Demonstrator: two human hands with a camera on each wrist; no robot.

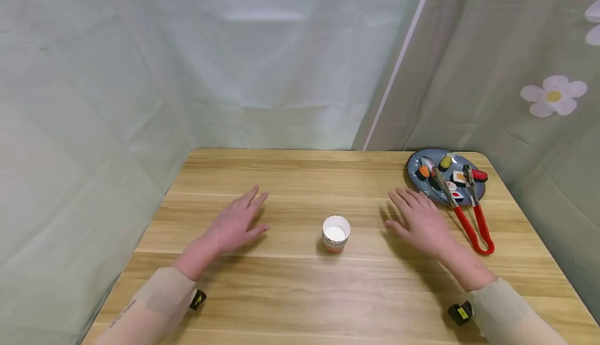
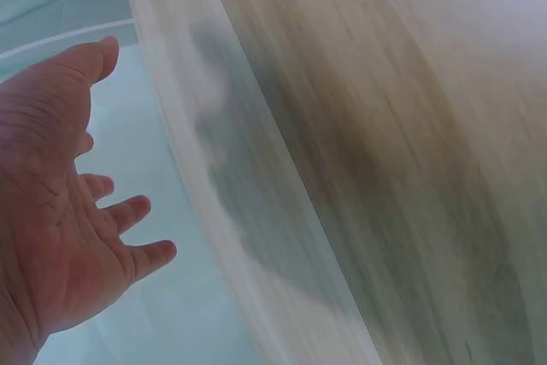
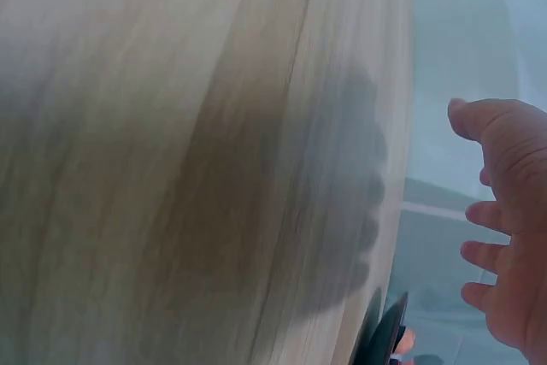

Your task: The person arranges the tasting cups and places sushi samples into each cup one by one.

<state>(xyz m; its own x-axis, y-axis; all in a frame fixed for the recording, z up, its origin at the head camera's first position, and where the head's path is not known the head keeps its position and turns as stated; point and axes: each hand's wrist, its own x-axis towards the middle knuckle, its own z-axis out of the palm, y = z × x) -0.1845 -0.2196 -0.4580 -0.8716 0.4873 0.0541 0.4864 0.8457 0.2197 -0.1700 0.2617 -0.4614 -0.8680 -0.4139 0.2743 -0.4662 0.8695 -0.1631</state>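
My left hand (image 1: 234,226) hovers over the left part of the table, fingers spread, holding nothing. The left wrist view shows the same hand (image 2: 77,194) apart from the wood, its shadow beside it. On the right, my right hand (image 1: 419,222) is also spread and holds nothing; it is nearest to a plate and tongs. A small white paper cup (image 1: 335,233) stands upright between the hands, touched by neither. Red-handled tongs (image 1: 473,225) lie with their metal ends across a blue-grey plate (image 1: 424,191) of sushi pieces (image 1: 459,178). In the right wrist view only the plate's edge (image 3: 385,331) shows.
The wooden table (image 1: 290,293) ends at a back edge close to a pale hanging curtain (image 1: 281,63). More curtain, with printed flowers (image 1: 554,96), hangs along the right side. The plate sits near the table's back right corner.
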